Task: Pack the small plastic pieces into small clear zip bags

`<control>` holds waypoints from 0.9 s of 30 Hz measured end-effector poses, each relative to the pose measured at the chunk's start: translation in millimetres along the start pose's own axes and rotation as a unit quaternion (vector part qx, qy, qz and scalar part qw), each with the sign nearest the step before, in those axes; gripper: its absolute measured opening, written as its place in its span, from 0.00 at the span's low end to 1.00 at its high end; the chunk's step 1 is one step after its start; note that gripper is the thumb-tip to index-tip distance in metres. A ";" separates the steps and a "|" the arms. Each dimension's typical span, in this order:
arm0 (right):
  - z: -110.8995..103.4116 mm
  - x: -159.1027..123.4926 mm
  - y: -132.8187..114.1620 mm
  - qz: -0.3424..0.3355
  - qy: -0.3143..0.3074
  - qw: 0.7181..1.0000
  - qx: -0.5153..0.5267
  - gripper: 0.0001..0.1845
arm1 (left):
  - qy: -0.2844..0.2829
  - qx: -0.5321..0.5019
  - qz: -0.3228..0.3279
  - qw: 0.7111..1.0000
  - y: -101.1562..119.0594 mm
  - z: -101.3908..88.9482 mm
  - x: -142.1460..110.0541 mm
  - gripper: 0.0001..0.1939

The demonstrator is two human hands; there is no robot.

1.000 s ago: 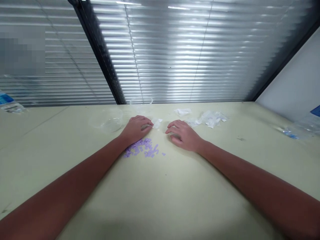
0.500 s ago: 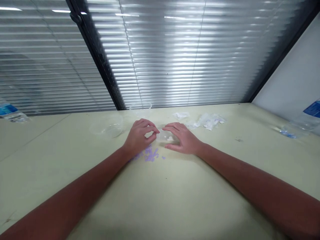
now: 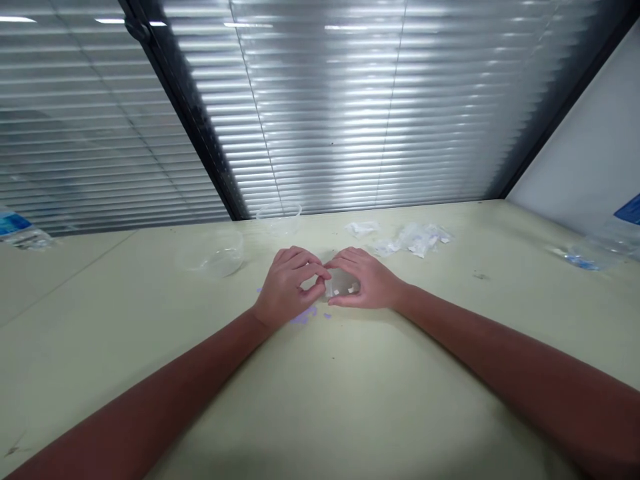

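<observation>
My left hand (image 3: 290,287) and my right hand (image 3: 365,280) meet at the middle of the pale table (image 3: 350,400). Between their fingertips they pinch a small clear plastic bag (image 3: 340,285) with white bits inside. Both hands have curled, closed fingers on it. A scatter of small purple pieces (image 3: 305,316) lies on the table just under and behind my left hand, mostly hidden by it.
A clear plastic bowl (image 3: 213,253) sits left of my hands and a clear cup (image 3: 279,219) stands behind them. More small clear bags (image 3: 420,239) lie at the back right. Plastic bottles lie at the far left (image 3: 17,230) and far right (image 3: 600,250). Window blinds rise behind the table.
My hands came together from lying apart on the table and took up the small clear bag, drawing it closer. My left hand now covers most of the purple pieces.
</observation>
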State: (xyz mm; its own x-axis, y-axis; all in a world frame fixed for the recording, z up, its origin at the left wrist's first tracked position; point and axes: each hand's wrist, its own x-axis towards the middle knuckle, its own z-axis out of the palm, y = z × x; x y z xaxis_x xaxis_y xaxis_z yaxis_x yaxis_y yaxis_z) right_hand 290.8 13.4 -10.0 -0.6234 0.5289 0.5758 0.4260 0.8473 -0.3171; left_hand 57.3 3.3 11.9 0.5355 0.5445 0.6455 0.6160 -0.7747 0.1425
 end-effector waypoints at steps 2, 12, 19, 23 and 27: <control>0.4 0.0 -0.7 0.000 0.004 1.000 0.006 0.31 | 0.001 0.001 0.006 1.000 0.2 0.3 -0.3 0.08; 3.0 -1.8 -2.6 0.024 0.030 0.999 0.000 0.29 | 0.015 0.019 0.013 1.000 -3.3 1.3 -0.5 0.08; 3.9 -2.8 -0.7 0.041 0.042 0.998 -0.003 0.25 | 0.007 0.032 -0.020 0.999 -17.8 2.0 -1.5 0.08; 4.5 -3.0 1.4 0.041 0.032 0.999 -0.012 0.23 | -0.063 -0.001 -0.024 0.998 -31.3 1.6 -2.5 0.05; 6.6 -4.3 5.4 0.028 0.039 0.999 -0.003 0.22 | -0.121 -0.078 -0.072 0.987 -46.5 -3.3 -4.0 0.07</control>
State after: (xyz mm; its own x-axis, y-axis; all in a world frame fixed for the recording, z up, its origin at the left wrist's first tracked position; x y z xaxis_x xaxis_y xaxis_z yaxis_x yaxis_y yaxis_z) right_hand 291.4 16.0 -19.1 -0.5464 0.5693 0.6143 0.4624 0.8166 -0.3455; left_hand 24.7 36.1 5.1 0.5830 0.6990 0.4141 0.6096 -0.7133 0.3459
